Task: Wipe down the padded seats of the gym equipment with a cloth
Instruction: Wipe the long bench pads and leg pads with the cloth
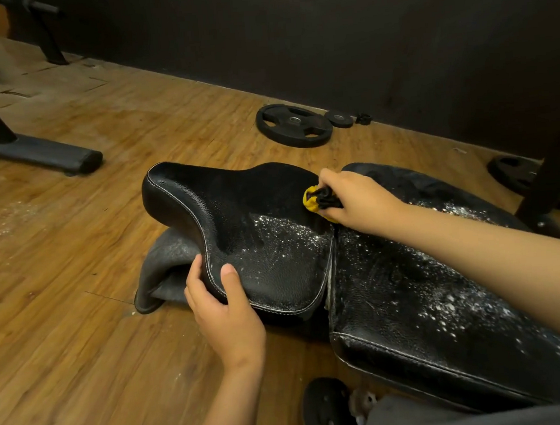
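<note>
With our left hand (224,312) gripping the seat (238,215) and right hand (354,199) clutching the balled cloth (313,206), we may only smear the white specks (284,242).

Wood-plank floor (81,345), dark wall (324,24); weight plates (293,125) by wall, machine base (33,154) left.

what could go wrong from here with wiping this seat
1. The cloth is bunched small in the right hand, so it may smear the white residue across the seat pad rather than lift it.
2. Strokes toward the gap could push residue down between the seat pad and the back pad.
3. The left hand grips only the pad's edge; on a damp-looking surface it might slip.
</note>
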`<control>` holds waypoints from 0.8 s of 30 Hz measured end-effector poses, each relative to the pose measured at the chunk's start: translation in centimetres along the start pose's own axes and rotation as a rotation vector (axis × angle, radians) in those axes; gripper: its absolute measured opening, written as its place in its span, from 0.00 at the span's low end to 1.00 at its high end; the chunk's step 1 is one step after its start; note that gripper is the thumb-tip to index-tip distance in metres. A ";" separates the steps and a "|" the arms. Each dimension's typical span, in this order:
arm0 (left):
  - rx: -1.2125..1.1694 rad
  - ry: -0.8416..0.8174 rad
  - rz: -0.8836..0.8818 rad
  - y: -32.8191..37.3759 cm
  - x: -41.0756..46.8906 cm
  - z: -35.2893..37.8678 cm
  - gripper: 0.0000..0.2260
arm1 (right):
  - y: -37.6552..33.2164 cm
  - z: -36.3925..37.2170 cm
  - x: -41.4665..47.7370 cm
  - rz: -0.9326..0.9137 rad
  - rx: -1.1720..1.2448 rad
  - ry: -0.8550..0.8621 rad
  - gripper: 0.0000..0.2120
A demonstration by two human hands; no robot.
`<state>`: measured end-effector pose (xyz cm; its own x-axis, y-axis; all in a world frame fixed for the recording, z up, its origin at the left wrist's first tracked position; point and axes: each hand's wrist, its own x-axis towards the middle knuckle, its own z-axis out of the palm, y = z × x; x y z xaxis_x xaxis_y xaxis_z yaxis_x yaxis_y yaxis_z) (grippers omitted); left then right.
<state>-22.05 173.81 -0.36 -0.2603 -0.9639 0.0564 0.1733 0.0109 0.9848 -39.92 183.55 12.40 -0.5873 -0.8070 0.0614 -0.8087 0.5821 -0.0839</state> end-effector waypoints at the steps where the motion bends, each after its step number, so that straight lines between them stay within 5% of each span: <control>1: 0.000 0.000 0.004 0.0 0.0 0.0 0.31 | 0.0 -0.3 -0.1 0.010 0.008 -0.016 0.14; 5: -0.006 0.011 0.006 -0.2 0.2 0.2 0.31 | 0.3 -1.5 -0.5 0.054 0.118 -0.153 0.14; 14: -0.014 0.008 -0.006 -0.3 0.2 0.2 0.30 | 0.8 -0.1 0.8 0.132 0.045 0.037 0.15; 24: -0.008 0.016 -0.007 -0.2 0.2 0.2 0.29 | -0.7 -0.6 -2.1 0.126 0.167 -0.060 0.15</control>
<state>-22.29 173.67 -0.49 -0.2459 -0.9682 0.0467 0.1789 0.0021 0.9839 -38.13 184.91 12.92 -0.6765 -0.7362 -0.0190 -0.7095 0.6584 -0.2511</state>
